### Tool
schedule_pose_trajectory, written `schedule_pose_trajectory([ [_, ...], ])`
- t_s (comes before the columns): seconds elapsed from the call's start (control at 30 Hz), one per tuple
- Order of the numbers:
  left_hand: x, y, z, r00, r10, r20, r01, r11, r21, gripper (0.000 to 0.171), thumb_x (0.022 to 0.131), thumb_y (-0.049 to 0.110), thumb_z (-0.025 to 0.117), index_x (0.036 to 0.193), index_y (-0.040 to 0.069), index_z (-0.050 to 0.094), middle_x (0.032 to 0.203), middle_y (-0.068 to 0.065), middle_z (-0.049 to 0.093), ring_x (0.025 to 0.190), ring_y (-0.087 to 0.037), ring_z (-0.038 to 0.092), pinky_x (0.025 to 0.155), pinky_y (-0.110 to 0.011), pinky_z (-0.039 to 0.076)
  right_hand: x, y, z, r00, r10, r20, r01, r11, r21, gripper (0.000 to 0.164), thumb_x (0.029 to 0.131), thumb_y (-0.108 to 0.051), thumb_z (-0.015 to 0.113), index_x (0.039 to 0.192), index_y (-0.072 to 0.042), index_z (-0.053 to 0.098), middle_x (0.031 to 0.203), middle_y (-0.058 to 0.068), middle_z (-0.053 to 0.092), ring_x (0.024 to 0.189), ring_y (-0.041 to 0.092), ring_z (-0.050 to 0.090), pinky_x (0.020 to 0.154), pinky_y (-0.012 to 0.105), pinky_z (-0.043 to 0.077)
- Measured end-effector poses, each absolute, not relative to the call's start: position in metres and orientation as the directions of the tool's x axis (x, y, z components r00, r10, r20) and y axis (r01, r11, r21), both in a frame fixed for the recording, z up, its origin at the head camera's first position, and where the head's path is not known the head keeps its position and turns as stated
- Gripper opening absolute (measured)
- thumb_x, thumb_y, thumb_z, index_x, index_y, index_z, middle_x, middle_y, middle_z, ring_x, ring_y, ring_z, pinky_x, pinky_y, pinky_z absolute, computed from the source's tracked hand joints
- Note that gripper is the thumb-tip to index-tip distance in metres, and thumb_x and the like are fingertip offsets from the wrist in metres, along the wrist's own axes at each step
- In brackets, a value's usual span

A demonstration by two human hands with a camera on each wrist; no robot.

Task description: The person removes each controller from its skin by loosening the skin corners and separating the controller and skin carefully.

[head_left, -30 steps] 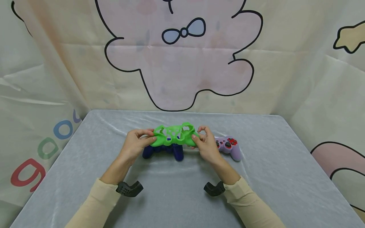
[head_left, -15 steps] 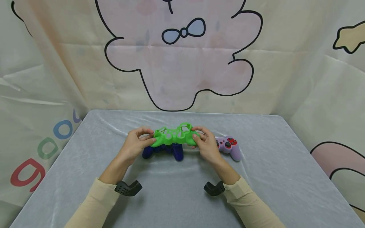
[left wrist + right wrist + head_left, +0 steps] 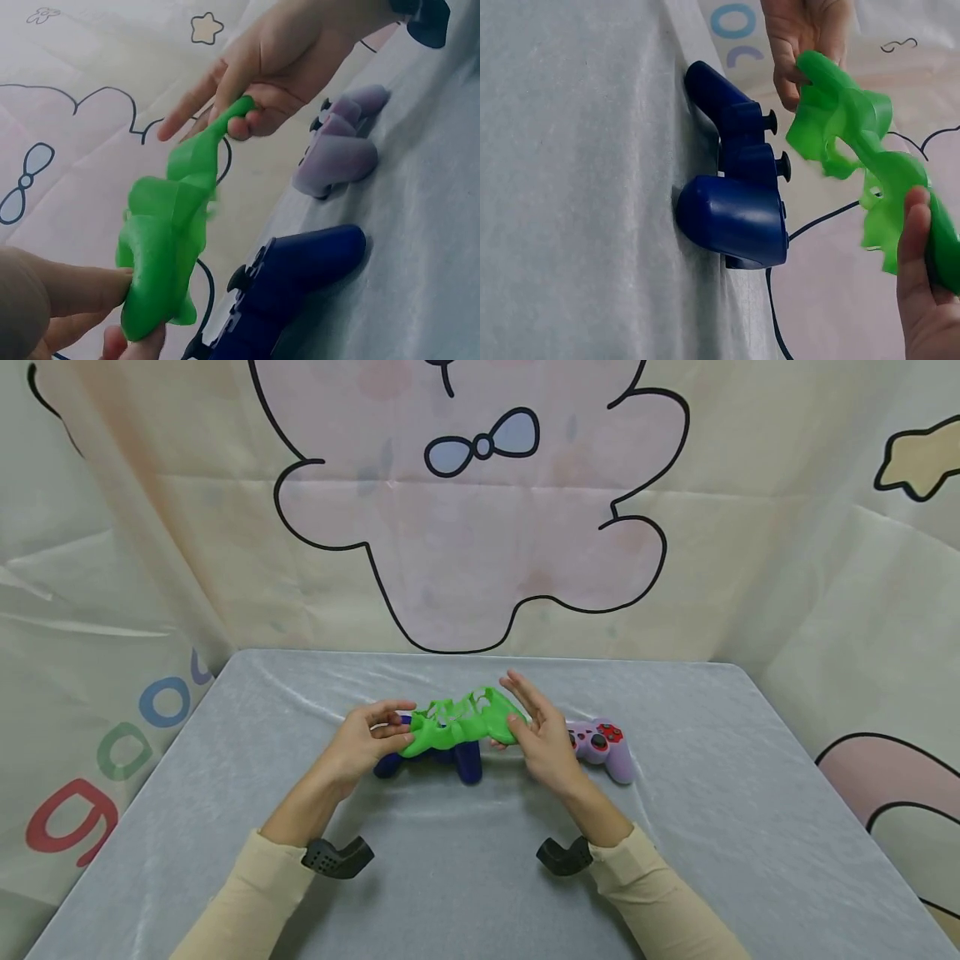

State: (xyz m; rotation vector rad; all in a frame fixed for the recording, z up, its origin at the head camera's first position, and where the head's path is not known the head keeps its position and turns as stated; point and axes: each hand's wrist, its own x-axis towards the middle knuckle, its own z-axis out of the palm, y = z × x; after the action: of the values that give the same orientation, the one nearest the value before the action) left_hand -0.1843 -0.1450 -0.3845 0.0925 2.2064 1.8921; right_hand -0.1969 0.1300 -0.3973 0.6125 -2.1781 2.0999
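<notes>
A bright green silicone controller cover, with cut-out holes, is held up between both hands. My left hand pinches its left end with the thumb and fingers. At the other end my right hand pinches the cover with the thumb in front, while some of its fingers stick out straight. Below and behind the cover, a dark blue game controller lies on the table, partly hidden by it. In the right wrist view a gap shows between the cover and the blue controller.
To the right of my right hand lies a lilac game controller with red buttons, partly hidden by that hand. A grey cloth covers the table. A printed curtain hangs behind the table.
The green cover has twisted and tilted between the hands, its left end shifting slightly right. Some fingers of my right hand have straightened away from it. Both controllers lie still.
</notes>
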Motion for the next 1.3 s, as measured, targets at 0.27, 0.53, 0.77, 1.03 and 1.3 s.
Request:
schedule_pose_trajectory([
  [0.27,-0.184,-0.139,-0.389,-0.952,0.183,-0.244,-0.250,-0.007,0.968,0.034,0.095,0.004,0.067,0.124,0.001,0.051,0.107,-0.003,0.050,0.090,-0.008,0.058,0.082,-0.020,0.055,-0.194,0.128,-0.393,-0.899,-0.107,0.425,-0.425,-0.025,-0.905,0.042,0.097,0.013,0.051,0.139,0.005,0.054,0.150,0.021,0.050,0.044,0.002,0.028,0.042,0.017,0.031],
  [0.53,-0.184,-0.132,-0.392,-0.901,0.312,-0.300,-0.330,-0.046,0.943,0.034,0.107,0.031,0.051,0.127,0.006,0.042,0.117,-0.006,0.057,0.093,-0.010,0.070,0.085,-0.026,0.058,-0.190,0.126,-0.386,-0.918,-0.018,0.396,-0.388,-0.160,-0.908,0.037,0.096,0.014,0.052,0.132,0.013,0.054,0.136,0.006,0.061,0.086,0.000,0.066,0.068,0.013,0.053],
  [0.77,-0.183,-0.132,-0.389,-0.867,0.415,-0.277,-0.317,-0.030,0.948,0.035,0.108,0.029,0.049,0.129,0.003,0.042,0.114,-0.010,0.067,0.097,-0.019,0.074,0.092,-0.037,0.059,-0.190,0.126,-0.384,-0.949,0.046,0.312,-0.313,-0.278,-0.908,0.033,0.096,0.014,0.052,0.126,0.002,0.060,0.136,0.006,0.060,0.089,0.004,0.068,0.073,0.016,0.056],
  [1.03,-0.183,-0.135,-0.390,-0.877,0.432,-0.209,-0.269,-0.082,0.960,0.022,0.104,0.011,0.055,0.121,0.012,0.042,0.101,0.004,0.067,0.088,-0.008,0.070,0.083,-0.025,0.057,-0.191,0.128,-0.383,-0.964,0.022,0.265,-0.260,-0.290,-0.921,0.032,0.097,0.011,0.054,0.127,0.001,0.060,0.135,0.006,0.059,0.096,0.006,0.069,0.074,0.018,0.058],
  [1.3,-0.184,-0.144,-0.383,-0.959,0.274,-0.073,-0.103,-0.098,0.990,0.049,0.101,0.004,0.058,0.144,0.020,0.040,0.129,0.000,0.059,0.094,-0.003,0.064,0.077,-0.020,0.051,-0.194,0.130,-0.386,-0.977,-0.144,0.158,-0.128,-0.194,-0.973,0.043,0.099,0.010,0.052,0.140,0.009,0.042,0.147,0.022,0.045,0.091,0.001,0.067,0.076,0.017,0.056],
])
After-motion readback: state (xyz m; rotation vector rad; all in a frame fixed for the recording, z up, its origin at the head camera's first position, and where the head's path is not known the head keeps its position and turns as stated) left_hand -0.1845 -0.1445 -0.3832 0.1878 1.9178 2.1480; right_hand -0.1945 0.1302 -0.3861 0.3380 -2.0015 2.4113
